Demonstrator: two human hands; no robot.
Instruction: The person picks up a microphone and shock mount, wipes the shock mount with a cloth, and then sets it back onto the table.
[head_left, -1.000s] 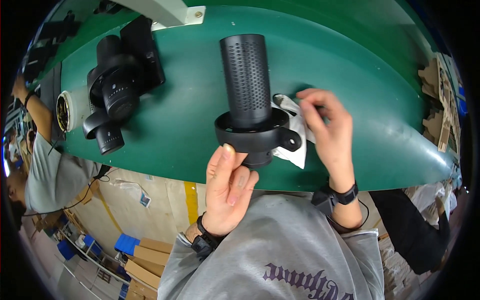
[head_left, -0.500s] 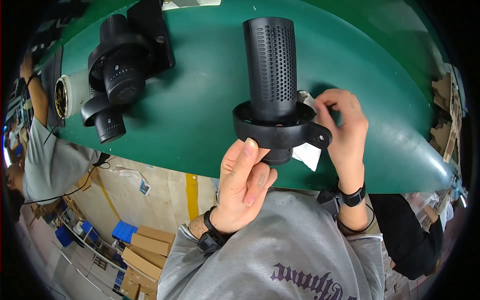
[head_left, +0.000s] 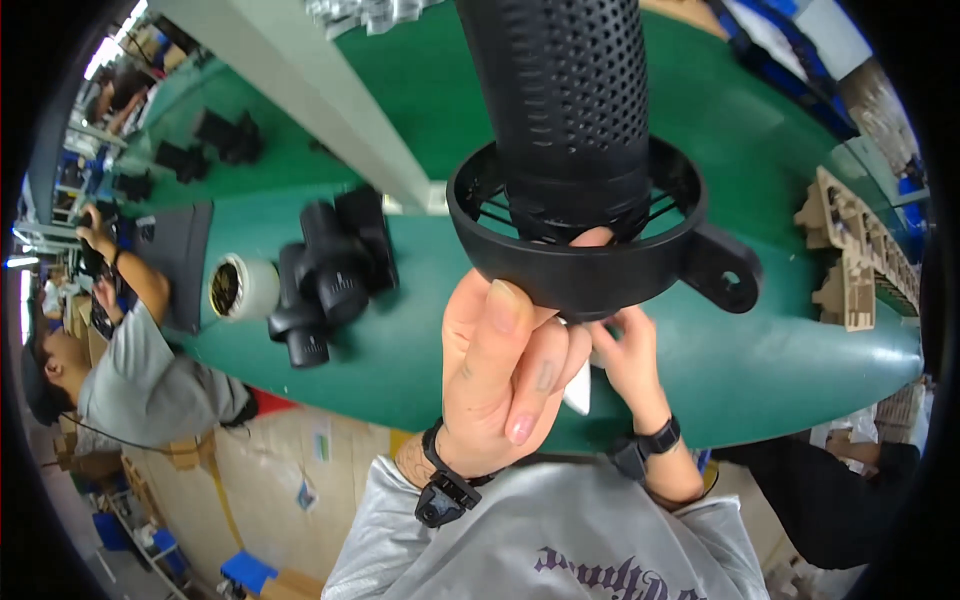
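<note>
My left hand grips a black microphone from below, its thumb pressed on the outside of the ring mount. The microphone stands upright, its perforated grille running out of the top of the view. The black ring mount surrounds its lower part, with thin spokes inside and an ear with a hole at the right. My right hand is behind and below the ring, fingers bent near the microphone's lower end. A white cloth hangs at those fingers, partly hidden behind my left hand.
Several black microphones stand on the green table at the left, beside a white round tub. A grey post rises behind them. Cardboard dividers stand far right. A co-worker sits at the left.
The microphone has come up closer to the view in my left hand. My right hand has moved in from beside the ring to below it. The view has shifted, showing more of the table's far side.
</note>
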